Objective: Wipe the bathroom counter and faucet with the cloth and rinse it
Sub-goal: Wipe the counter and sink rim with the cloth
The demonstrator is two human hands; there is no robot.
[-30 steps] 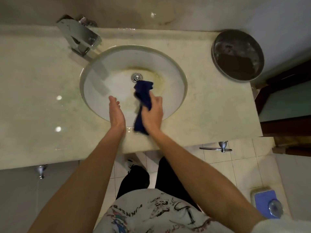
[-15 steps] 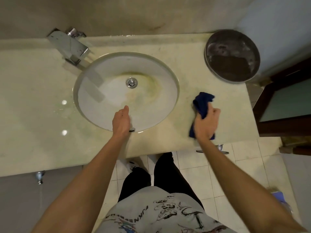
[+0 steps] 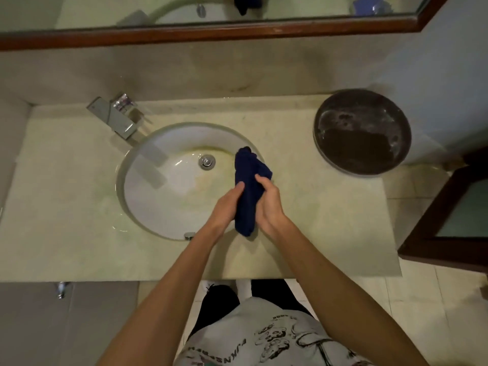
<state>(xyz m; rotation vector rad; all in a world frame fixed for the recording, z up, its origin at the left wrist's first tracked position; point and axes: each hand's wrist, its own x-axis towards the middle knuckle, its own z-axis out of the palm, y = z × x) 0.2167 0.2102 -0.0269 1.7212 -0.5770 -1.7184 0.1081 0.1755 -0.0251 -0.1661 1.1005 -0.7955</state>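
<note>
A: The counter (image 3: 330,223) runs from the left wall to its right edge, where a dark round pan (image 3: 362,132) sits in the back right corner; the basin (image 3: 148,207) is sunk left of centre, and the faucet (image 3: 113,117) stands dry at the back left corner. What has changed?

B: Half a second ago the right hand (image 3: 269,204) was alone with the cloth (image 3: 248,186) on the counter to the right of the basin, and the left hand (image 3: 224,207) rested at the basin's front edge; now both hands meet at the basin's right rim.

A: And the grip?

B: The dark blue cloth is bunched upright between them; the right hand's fingers curl over its upper part, the left hand's fingers wrap it from the other side; its top end hangs over the bowl, its lower end over the counter's front strip.

A: Meaning?

B: Likely a regather or a wring over the basin before more wiping; no water runs, so rinsing looks not yet begun.
</note>
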